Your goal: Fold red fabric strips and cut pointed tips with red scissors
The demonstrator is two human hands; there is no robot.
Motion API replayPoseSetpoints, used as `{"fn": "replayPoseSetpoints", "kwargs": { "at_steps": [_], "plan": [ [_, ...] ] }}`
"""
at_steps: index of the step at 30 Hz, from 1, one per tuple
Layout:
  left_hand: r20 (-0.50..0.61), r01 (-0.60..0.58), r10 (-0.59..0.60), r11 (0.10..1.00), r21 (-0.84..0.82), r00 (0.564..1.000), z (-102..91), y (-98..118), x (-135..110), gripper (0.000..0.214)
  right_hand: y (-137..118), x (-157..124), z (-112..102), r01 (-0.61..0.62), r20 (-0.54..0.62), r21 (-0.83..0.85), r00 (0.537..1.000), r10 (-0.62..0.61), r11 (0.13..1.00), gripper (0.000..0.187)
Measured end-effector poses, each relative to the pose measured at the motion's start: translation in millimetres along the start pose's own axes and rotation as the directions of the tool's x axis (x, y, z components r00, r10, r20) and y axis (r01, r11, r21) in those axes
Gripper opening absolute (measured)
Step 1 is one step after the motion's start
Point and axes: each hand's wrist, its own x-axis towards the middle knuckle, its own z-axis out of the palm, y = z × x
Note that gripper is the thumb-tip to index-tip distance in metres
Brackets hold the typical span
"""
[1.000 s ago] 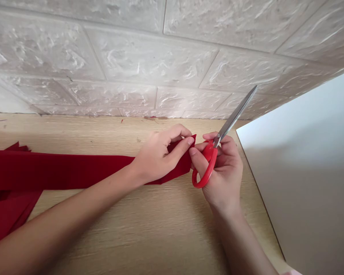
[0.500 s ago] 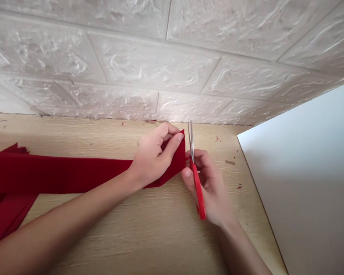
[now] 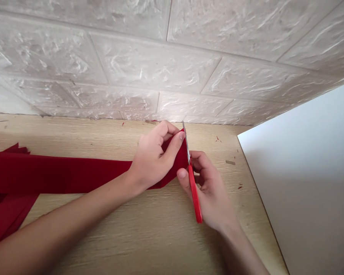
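Note:
A long strip of dark red fabric (image 3: 83, 175) runs across from the left edge, its right end lifted and folded. My left hand (image 3: 156, 154) pinches the top corner of that end between thumb and fingers. In my right hand (image 3: 208, 183) is a pair of scissors (image 3: 194, 191) with red handles, blades pointing away from me. The blades look closed together and lie along the fabric's right edge, close to my left thumb. Whether they touch the cloth I cannot tell.
More red fabric (image 3: 10, 217) lies piled at the left. Behind the wooden table (image 3: 132, 233) rises a white brick-patterned wall (image 3: 154, 65). A white panel (image 3: 309, 172) stands at the right. Small red scraps (image 3: 240, 187) and a brownish scrap (image 3: 230, 162) are scattered on the table.
My right hand has moved slightly left, bringing the scissors against the fabric's end. The blades, a little apart before, now look closed. My left hand has barely moved.

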Motion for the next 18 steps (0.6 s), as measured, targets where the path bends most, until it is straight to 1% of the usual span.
{"fn": "replayPoseSetpoints", "kwargs": {
  "at_steps": [4, 8, 11, 18],
  "plan": [
    [0.018, -0.009, 0.009, 1.000, 0.000, 1.000, 0.0, -1.2, -0.7, 0.019, -1.5, -0.9, -0.6, -0.020, 0.005, 0.010, 1.000, 0.020, 1.000, 0.038],
    [0.038, -0.037, 0.036, 0.999, 0.028, 0.999, 0.0, -2.1, -0.6, 0.018, -2.9, -0.3, -3.5, -0.003, 0.018, 0.004, 1.000, 0.003, 1.000, 0.035],
    [0.043, -0.050, 0.048, 0.998, 0.047, 0.998, 0.1, -2.3, -1.1, 0.017, -4.0, 0.4, -5.4, 0.010, 0.029, -0.020, 1.000, -0.009, 1.000, 0.032],
    [0.041, -0.053, 0.051, 0.997, 0.059, 0.998, 1.6, -2.4, -1.5, 0.017, -3.7, 0.9, -3.7, 0.002, 0.016, -0.031, 1.000, -0.001, 1.000, 0.033]
  ]
}}
